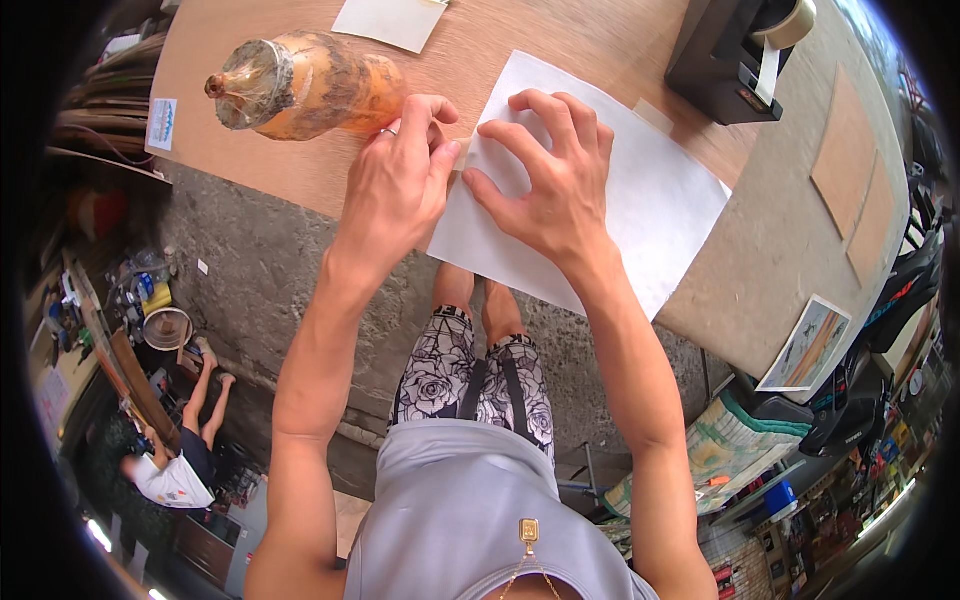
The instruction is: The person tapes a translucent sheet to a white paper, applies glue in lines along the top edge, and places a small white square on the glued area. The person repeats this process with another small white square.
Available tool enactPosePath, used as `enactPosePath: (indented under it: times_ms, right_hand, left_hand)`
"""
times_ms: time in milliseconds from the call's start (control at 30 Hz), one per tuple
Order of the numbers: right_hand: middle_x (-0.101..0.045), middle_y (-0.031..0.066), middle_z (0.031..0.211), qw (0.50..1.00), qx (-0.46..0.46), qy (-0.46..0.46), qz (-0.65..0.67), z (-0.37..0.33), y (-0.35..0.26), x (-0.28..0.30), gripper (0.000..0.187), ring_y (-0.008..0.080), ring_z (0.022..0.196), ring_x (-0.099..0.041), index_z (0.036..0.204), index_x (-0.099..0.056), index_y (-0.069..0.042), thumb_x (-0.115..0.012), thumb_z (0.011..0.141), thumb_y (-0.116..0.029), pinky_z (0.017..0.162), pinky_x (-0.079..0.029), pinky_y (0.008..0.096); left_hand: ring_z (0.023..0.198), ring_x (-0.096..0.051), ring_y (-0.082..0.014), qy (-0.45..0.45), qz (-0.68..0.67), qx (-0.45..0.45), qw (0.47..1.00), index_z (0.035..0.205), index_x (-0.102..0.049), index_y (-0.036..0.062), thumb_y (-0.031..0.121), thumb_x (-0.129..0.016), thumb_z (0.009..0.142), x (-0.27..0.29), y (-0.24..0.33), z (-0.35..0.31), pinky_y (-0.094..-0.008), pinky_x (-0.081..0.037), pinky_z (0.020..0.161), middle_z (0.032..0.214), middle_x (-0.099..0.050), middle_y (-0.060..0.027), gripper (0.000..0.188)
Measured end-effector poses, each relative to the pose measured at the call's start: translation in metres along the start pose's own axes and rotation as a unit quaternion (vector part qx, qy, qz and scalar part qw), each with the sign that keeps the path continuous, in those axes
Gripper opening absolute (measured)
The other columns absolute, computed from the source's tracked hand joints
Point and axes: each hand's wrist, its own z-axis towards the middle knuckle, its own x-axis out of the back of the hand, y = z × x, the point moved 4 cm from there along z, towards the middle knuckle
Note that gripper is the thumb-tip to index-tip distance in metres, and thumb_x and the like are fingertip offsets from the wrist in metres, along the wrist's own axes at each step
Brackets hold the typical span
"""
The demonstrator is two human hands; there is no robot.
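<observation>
A white sheet of paper (640, 220) lies at an angle over the table's near edge. My right hand (555, 170) rests on it, fingers spread and bent, with the fingertips against the upper left part. Beside the paper's left edge is my left hand (395, 190), its fingers curled in toward the thumb. A small pale strip, like tape (461, 155), shows between the left thumb and the paper's edge. Whatever the curled left fingers hold is hidden. Just beyond the left hand an orange-brown, stained bottle (325, 85) with a wrapped, tied top lies on its side.
A black tape dispenser (735, 60) with a tape roll stands at the far right of the wooden table (480, 30). Another white sheet (390, 20) is at the back. Two brown panels (850, 170) and a picture card (806, 343) lie right. Another person (180, 465) sits at lower left.
</observation>
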Motion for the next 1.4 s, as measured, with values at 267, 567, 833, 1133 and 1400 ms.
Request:
enactPosePath:
  times_ms: [267,567,833,1133,1400]
  right_hand:
    - [-0.056,0.0029,0.117,1.000,-0.009,0.005,0.013,-0.001,0.002,0.000,0.034,0.0252,0.116,-0.046,0.098,-0.067,-0.018,-0.078,0.068,-0.030,0.092,-0.033,0.0409]
    - [-0.055,0.0035,0.115,1.000,-0.001,0.009,0.003,0.000,0.000,0.000,0.034,0.0246,0.116,-0.046,0.096,-0.067,-0.016,-0.077,0.067,-0.030,0.092,-0.034,0.0412]
    - [-0.055,0.0035,0.115,1.000,-0.002,0.007,-0.001,0.000,0.001,-0.001,0.035,0.0243,0.116,-0.046,0.096,-0.067,-0.016,-0.078,0.067,-0.032,0.091,-0.034,0.0413]
    - [-0.055,0.0029,0.115,1.000,-0.005,0.005,0.002,-0.001,0.000,0.000,0.035,0.0234,0.116,-0.045,0.096,-0.067,-0.015,-0.078,0.067,-0.032,0.092,-0.034,0.0414]
    - [-0.055,0.0030,0.114,1.000,-0.008,0.007,0.001,-0.001,0.001,0.000,0.036,0.0235,0.116,-0.045,0.096,-0.067,-0.015,-0.078,0.067,-0.032,0.092,-0.034,0.0409]
  left_hand:
    - [0.070,-0.060,-0.0233,-0.006,0.020,0.009,1.000,0.112,-0.046,0.0021,0.008,-0.055,0.096,-0.005,-0.004,0.004,-0.0359,-0.048,0.068,0.076,-0.060,-0.0126,0.019]
    - [0.071,-0.059,-0.0221,-0.005,-0.026,0.036,0.999,0.112,-0.048,0.0034,0.009,-0.055,0.096,-0.005,-0.009,0.003,-0.0357,-0.047,0.067,0.077,-0.062,-0.0116,0.018]
    - [0.068,-0.057,-0.0179,0.003,0.012,0.021,1.000,0.113,-0.047,0.0026,0.009,-0.056,0.097,-0.007,-0.008,0.005,-0.0325,-0.047,0.066,0.077,-0.062,-0.0116,0.020]
    - [0.081,-0.068,-0.0305,-0.002,-0.068,0.068,0.995,0.109,-0.049,0.0044,0.013,-0.058,0.094,-0.006,-0.016,0.005,-0.0414,-0.050,0.072,0.085,-0.067,-0.0140,0.019]
    - [0.081,-0.069,-0.0305,0.028,-0.005,0.032,0.999,0.109,-0.050,0.0050,0.013,-0.058,0.095,-0.011,-0.007,0.006,-0.0417,-0.051,0.072,0.088,-0.067,-0.0133,0.018]
